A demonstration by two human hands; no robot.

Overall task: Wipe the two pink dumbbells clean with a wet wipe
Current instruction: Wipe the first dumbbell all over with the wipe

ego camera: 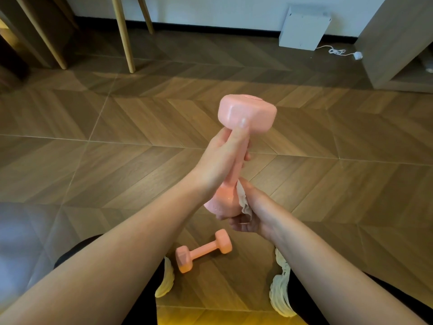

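Pink dumbbell (pixel 247 113) mid-frame, tilted upright. Left hand (pixel 222 158) fingers wrapped round its middle, steadying it so lower end is exposed. Right hand (pixel 250 214) fingers curled, pressing wet wipe (pixel 243 200) there. Second dumbbell (pixel 203 249) on floor (pixel 328 184), lower centre, probably next.

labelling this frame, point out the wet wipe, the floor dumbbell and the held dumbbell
wet wipe (pixel 244 205), head view, crumpled fold
floor dumbbell (pixel 203 250), head view, handle middle
held dumbbell (pixel 247 113), head view, upper end
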